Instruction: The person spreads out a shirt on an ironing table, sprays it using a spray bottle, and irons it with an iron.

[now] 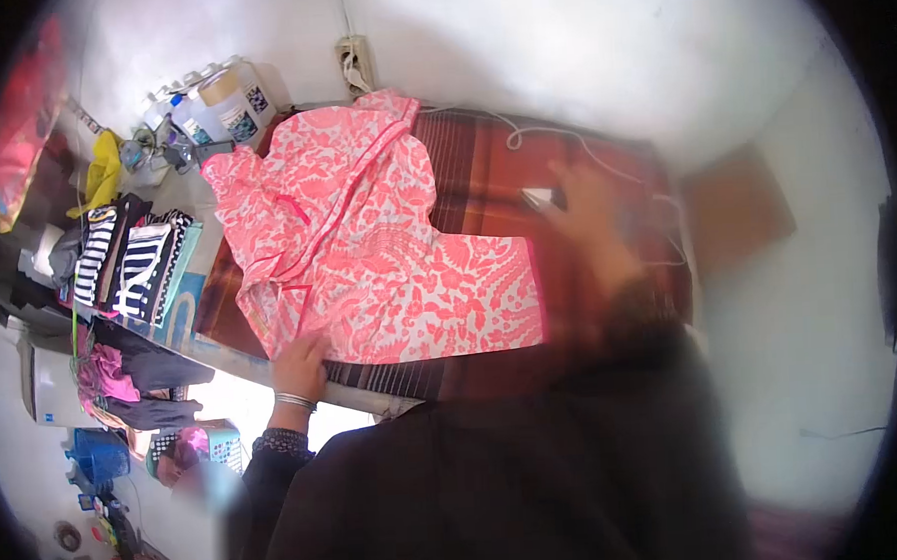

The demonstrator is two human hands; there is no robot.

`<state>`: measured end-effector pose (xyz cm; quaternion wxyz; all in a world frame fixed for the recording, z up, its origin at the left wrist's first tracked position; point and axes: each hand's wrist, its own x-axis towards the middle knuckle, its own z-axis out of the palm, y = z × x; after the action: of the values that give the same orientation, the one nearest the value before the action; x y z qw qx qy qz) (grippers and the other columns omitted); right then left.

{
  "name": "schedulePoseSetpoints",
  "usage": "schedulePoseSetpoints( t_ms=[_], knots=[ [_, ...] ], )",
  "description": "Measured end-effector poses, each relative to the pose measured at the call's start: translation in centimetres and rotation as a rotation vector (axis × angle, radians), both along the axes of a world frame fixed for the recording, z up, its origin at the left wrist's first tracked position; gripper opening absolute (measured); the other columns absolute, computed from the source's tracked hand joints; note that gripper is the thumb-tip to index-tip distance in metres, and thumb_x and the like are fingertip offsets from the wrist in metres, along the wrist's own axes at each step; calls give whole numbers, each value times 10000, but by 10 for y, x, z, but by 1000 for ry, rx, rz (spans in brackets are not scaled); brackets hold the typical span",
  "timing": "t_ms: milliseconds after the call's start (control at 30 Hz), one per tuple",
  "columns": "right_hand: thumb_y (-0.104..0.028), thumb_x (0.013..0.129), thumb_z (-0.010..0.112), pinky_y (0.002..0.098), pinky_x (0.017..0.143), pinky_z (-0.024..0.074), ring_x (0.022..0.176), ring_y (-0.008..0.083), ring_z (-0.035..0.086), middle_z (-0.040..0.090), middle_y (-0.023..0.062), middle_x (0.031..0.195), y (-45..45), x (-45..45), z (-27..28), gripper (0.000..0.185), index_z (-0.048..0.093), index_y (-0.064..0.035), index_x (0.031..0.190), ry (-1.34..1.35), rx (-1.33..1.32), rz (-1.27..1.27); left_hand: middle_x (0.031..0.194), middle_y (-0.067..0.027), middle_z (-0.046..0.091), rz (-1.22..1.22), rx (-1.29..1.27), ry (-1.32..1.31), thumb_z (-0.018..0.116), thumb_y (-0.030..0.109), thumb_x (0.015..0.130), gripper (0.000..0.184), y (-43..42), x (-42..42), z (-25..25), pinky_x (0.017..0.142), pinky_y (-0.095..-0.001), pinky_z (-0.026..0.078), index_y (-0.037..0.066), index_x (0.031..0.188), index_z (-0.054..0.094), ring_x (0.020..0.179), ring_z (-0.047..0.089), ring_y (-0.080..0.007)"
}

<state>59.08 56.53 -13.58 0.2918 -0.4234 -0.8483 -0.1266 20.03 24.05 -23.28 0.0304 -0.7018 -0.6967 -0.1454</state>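
A pink-and-white patterned garment (398,272) with darker pink trim lies spread over a reddish-brown checked cloth (485,193). My left hand (300,369), wearing bangles at the wrist, is at the garment's near-left edge, its fingers closed on the fabric. Right of the garment, my right hand (594,219) is smeared by motion. It is closed around what looks like an iron, whose pale pointed tip (538,198) shows beyond the thumb. My hand and the blur hide most of the iron, which is apart from the garment.
A white cord (563,140) runs along the wall side from an outlet (354,62). Several bottles (226,105) stand at the back left. Folded striped clothes (138,269) are stacked at the left. Below are a blue bucket (98,453) and a light-blue basket (226,445).
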Motion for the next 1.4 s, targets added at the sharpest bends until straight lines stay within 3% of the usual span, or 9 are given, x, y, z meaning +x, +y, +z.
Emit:
schedulePoseSetpoints(
  t_ms=[133, 400, 567, 800, 933, 1033, 1100, 1200, 1400],
  knots=[
    [-221, 703, 725, 434, 923, 439, 1088, 335, 537, 585, 146, 1100, -113, 20, -38, 432, 612, -91, 1099, -70, -760, 375, 1109, -31, 612, 183, 37, 186, 577, 96, 716, 331, -9, -15, -2, 852, -424, 430, 153, 1032, 657, 1026, 572, -242],
    [-82, 718, 624, 412, 804, 493, 965, 327, 576, 604, 130, 1015, -156, 24, -76, 195, 606, -40, 908, -83, -501, 239, 1148, -33, 592, 67, 142, 313, 649, 165, 690, 379, -4, -39, 15, 875, -437, 412, 161, 1068, 636, 1059, 545, -245],
    [-71, 728, 578, 440, 761, 485, 916, 341, 574, 596, 140, 937, -165, 8, -83, 107, 577, -40, 831, -52, -458, 31, 1114, -122, 590, 193, 158, -95, 775, 292, 604, 597, -29, -63, 8, 872, -454, 435, 109, 1138, 581, 1056, 544, -283],
    [-153, 738, 589, 476, 722, 467, 810, 367, 582, 599, 148, 777, -160, -28, -51, 99, 568, -62, 770, -60, -218, -152, 1038, -95, 635, 135, 282, -120, 633, 238, 807, 258, -13, -144, 5, 863, -466, 434, 81, 1012, 633, 963, 579, -339],
    [-61, 712, 611, 380, 679, 471, 751, 267, 599, 603, 97, 770, -187, -73, 37, 79, 557, -40, 766, 276, 13, 12, 1022, -134, 636, 474, 552, -493, 547, 293, 926, 294, -29, -195, 106, 827, -389, 474, 35, 1050, 615, 896, 614, -289],
    [52, 705, 579, 273, 669, 443, 744, 130, 562, 590, 27, 780, -221, -105, 102, 133, 554, -35, 803, 709, -429, 180, 951, -102, 627, 307, 1107, -781, 506, 328, 942, 337, -89, -218, 232, 727, -325, 522, 12, 999, 607, 822, 626, -189],
    [97, 728, 530, 219, 671, 419, 760, 65, 522, 575, -11, 794, -239, -114, 130, 177, 565, -39, 836, 989, -534, 541, 937, -124, 638, 557, 1480, -370, 537, 354, 908, 367, -132, -237, 282, 722, -344, 522, 8, 1004, 617, 824, 628, -205],
    [85, 762, 516, 219, 652, 430, 748, 77, 533, 584, 7, 807, -247, -113, 147, 165, 560, -31, 870, 1090, -512, 608, 934, -121, 649, 378, 1775, -271, 557, 324, 901, 334, -148, -235, 348, 727, -336, 520, 17, 1012, 626, 823, 631, -224],
    [53, 804, 514, 203, 642, 443, 752, 69, 546, 602, 34, 873, -210, -86, 116, 221, 553, -30, 1005, 1232, -675, 156, 929, -117, 672, 129, 1181, -251, 597, 265, 887, 274, 3, -210, 384, 738, -319, 516, 35, 1027, 646, 820, 636, -261]
  ],
)
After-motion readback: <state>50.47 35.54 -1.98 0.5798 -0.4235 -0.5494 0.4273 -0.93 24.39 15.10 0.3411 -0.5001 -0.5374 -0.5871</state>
